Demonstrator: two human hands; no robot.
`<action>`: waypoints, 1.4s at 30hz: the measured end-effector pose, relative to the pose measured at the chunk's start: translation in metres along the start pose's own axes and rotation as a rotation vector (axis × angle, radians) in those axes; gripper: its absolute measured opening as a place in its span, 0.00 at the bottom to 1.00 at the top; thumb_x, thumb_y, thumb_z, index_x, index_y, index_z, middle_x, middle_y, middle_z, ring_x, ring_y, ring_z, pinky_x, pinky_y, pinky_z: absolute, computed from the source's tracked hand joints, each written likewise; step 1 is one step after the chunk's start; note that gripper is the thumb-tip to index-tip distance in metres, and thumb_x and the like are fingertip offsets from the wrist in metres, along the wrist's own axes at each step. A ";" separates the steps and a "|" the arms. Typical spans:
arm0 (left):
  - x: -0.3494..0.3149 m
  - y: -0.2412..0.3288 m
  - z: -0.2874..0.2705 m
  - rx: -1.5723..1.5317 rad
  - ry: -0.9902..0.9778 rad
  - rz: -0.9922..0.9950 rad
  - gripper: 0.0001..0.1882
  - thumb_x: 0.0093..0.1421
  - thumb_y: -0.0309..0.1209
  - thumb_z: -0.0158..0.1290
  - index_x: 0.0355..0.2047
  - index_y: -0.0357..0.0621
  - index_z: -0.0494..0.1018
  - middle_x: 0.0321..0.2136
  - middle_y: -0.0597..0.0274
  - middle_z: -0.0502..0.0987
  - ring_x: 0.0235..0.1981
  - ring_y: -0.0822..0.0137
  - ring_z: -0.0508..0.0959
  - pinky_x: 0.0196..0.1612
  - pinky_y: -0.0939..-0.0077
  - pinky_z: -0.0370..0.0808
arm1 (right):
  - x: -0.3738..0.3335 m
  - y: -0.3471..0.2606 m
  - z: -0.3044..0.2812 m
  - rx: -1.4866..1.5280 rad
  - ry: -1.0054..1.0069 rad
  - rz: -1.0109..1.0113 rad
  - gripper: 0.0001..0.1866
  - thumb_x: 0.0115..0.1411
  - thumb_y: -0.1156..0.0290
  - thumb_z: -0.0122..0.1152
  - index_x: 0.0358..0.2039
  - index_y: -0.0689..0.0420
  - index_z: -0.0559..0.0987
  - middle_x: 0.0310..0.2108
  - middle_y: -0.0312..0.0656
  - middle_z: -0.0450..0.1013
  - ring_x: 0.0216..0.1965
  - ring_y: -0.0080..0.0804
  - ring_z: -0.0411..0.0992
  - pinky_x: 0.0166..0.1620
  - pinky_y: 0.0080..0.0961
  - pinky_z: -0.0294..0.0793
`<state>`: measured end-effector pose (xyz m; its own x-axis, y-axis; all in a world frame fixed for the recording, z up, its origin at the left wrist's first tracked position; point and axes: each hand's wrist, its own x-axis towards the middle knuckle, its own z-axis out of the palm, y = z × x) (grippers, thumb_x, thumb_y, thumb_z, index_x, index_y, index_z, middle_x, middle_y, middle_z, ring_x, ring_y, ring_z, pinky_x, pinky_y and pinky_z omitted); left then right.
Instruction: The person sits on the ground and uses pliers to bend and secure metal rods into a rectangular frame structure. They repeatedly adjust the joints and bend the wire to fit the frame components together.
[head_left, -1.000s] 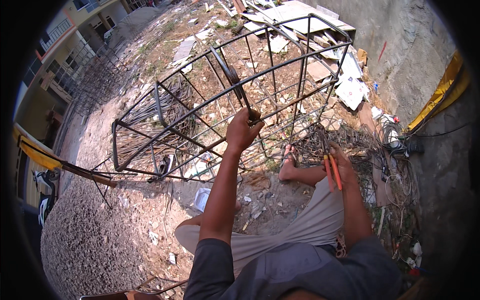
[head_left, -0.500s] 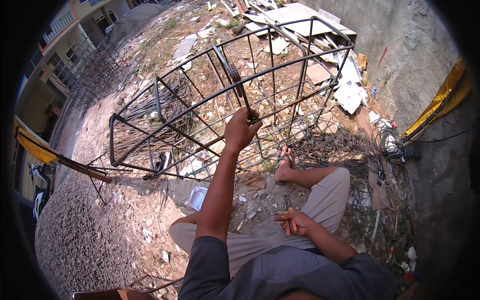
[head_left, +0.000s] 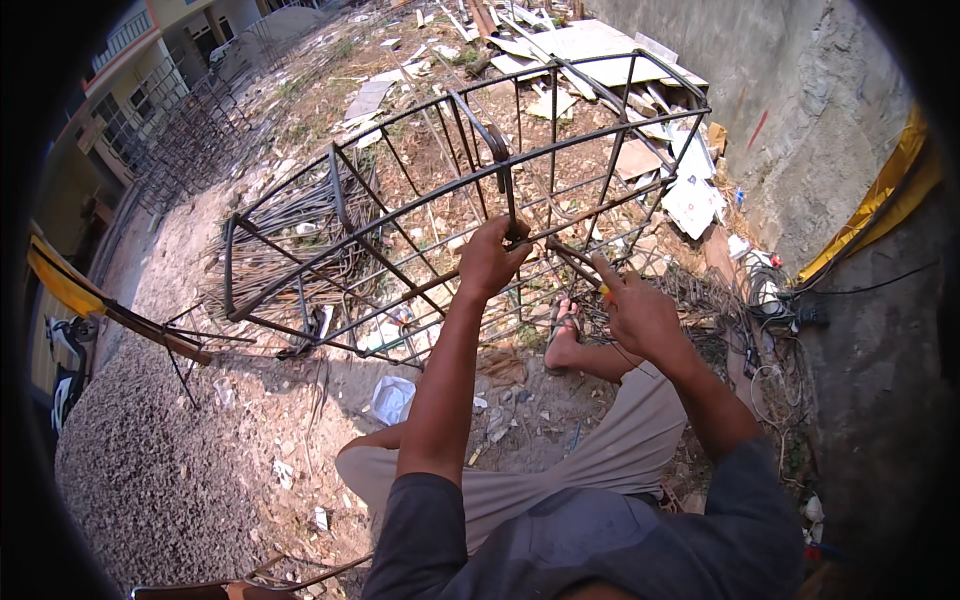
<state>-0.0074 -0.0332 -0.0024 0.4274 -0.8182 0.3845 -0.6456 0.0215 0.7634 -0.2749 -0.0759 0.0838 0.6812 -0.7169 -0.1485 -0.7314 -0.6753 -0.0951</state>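
Note:
A rebar cage (head_left: 430, 203), made of long dark bars and bent rectangular stirrups, stretches across the space before me. My left hand (head_left: 490, 258) is closed around the bottom of a stirrup, where it meets the near lower bar. In my right hand (head_left: 640, 312) is a pair of pincers (head_left: 575, 258) with orange handles, mostly covered by my fingers. Their dark jaws point left at the near lower bar, just right of my left hand. Whether the jaws touch a tie wire there is too small to tell.
Loose rebar (head_left: 290, 270) lies in a bundle beyond the cage's left part. A gravel heap (head_left: 150, 470) is at lower left, and a white plastic container (head_left: 393, 399) sits near my legs. Broken boards (head_left: 600, 55) are piled at the back, beside a concrete wall (head_left: 790, 110). Cables (head_left: 775, 300) lie at right.
My right hand has risen from my lap with the pincers, up to the bar beside my left hand. The left hand keeps its grip; the cage sits slightly lower in view.

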 end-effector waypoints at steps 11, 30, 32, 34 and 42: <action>-0.001 -0.005 0.003 0.026 0.025 -0.007 0.12 0.57 0.36 0.66 0.39 0.48 0.80 0.40 0.59 0.81 0.43 0.54 0.83 0.46 0.60 0.79 | 0.027 -0.012 0.018 -0.128 0.070 -0.039 0.42 0.63 0.66 0.61 0.76 0.45 0.58 0.55 0.57 0.71 0.53 0.56 0.75 0.50 0.52 0.80; 0.010 0.005 0.005 0.118 0.002 0.094 0.14 0.61 0.36 0.65 0.44 0.44 0.78 0.41 0.55 0.81 0.40 0.55 0.84 0.44 0.63 0.80 | 0.121 0.087 0.069 -0.091 0.414 -0.392 0.12 0.62 0.68 0.65 0.44 0.52 0.76 0.36 0.43 0.78 0.37 0.45 0.81 0.36 0.44 0.80; 0.009 0.004 0.005 0.120 -0.011 0.068 0.14 0.62 0.38 0.65 0.43 0.44 0.78 0.41 0.55 0.81 0.39 0.55 0.84 0.44 0.62 0.80 | 0.119 0.087 0.071 -0.086 0.460 -0.406 0.13 0.61 0.68 0.66 0.45 0.52 0.76 0.36 0.42 0.78 0.35 0.45 0.81 0.35 0.43 0.80; 0.007 0.005 0.003 0.165 -0.002 0.093 0.14 0.64 0.41 0.64 0.41 0.44 0.78 0.39 0.56 0.81 0.37 0.56 0.84 0.41 0.61 0.80 | 0.112 0.086 0.076 -0.082 0.536 -0.436 0.15 0.58 0.68 0.68 0.46 0.52 0.78 0.36 0.42 0.78 0.32 0.45 0.80 0.34 0.42 0.79; 0.003 -0.002 0.000 0.172 -0.042 0.080 0.14 0.67 0.43 0.61 0.44 0.46 0.80 0.38 0.54 0.83 0.41 0.53 0.83 0.43 0.60 0.80 | 0.055 0.033 0.115 1.448 -0.439 -0.156 0.21 0.71 0.52 0.61 0.50 0.57 0.73 0.22 0.33 0.71 0.21 0.30 0.75 0.23 0.32 0.74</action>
<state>-0.0055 -0.0356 -0.0028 0.3454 -0.8414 0.4156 -0.7770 -0.0080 0.6295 -0.2657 -0.1174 -0.0407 0.8799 -0.3739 -0.2932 -0.2337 0.1967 -0.9522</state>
